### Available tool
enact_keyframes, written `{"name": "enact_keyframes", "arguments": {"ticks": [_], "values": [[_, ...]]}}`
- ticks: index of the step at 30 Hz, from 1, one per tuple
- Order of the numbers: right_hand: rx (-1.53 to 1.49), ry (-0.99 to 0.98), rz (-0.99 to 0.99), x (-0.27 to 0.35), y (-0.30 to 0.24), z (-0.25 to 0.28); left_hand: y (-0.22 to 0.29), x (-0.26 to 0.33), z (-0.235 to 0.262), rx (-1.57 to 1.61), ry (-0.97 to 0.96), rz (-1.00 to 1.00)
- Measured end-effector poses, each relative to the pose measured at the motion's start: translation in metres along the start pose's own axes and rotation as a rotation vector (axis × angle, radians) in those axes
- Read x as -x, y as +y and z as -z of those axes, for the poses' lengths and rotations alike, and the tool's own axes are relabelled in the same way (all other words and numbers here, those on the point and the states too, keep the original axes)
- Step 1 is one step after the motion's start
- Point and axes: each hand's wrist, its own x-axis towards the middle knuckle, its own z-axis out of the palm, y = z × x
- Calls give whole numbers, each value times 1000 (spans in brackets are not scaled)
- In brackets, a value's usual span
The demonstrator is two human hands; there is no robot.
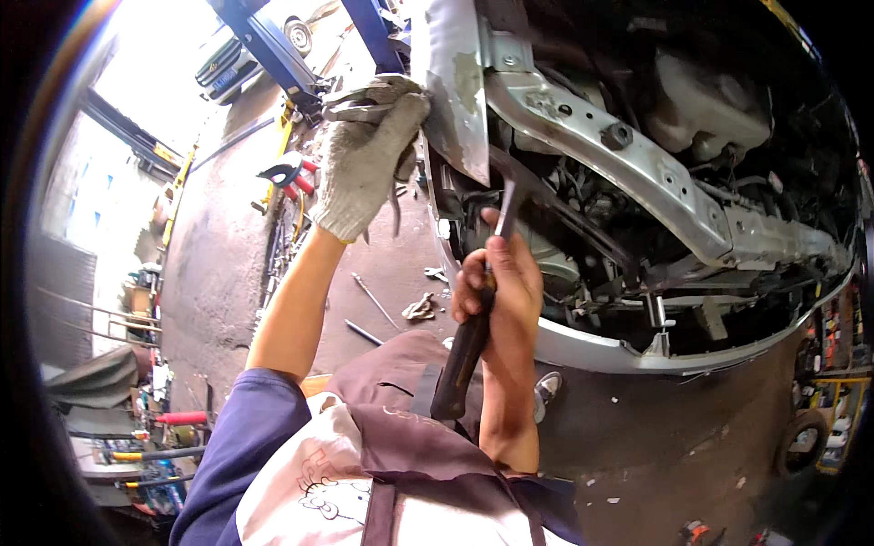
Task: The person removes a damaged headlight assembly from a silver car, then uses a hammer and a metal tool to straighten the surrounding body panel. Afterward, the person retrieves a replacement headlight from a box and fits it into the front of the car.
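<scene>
The hammer (pixel 473 328) is sitting upright in the bare right hand (pixel 499 282), its dark handle running down past the wrist and its thin metal shank reaching up into the gap behind the silver body panel (pixel 455 91). That grip is closed tight around the upper handle. The left hand (pixel 369 155), wearing a grey knit glove, is pressing against the panel's outer edge, fingers curled over a flat grey metal piece (pixel 360 100); this grip is closed on it.

Right behind the shank, a pale metal crossmember (pixel 637 173) with a bolt is slanting across, and dark hoses and wiring are crowding the space beneath it. A silver bumper rim (pixel 637 355) is curving below.

Further out, loose tools (pixel 419 308) are lying on the brown concrete floor (pixel 218 273), red-handled tools (pixel 300 177) are resting near a blue lift post (pixel 269 45), and a white car (pixel 237 59) is standing outside in daylight. Yellow shelving (pixel 838 400) is showing at far right.
</scene>
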Motion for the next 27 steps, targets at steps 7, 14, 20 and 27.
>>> {"name": "enact_keyframes", "arguments": {"ticks": [7, 14, 20, 27], "values": [[-75, 58, 12, -10, -8, 23, -21, -6, 7, -157, 28, -232], [145, -90, -48, 6, 0, 6, -19, -5, 16, -220, -8, -23], [-2, 21, 0, -9, 2, 10, -5, 0, 18, -254, 5, 48], [56, -151, -56, -2, -1, 6, -7, -1, 20, -330, 42, 116]]}}
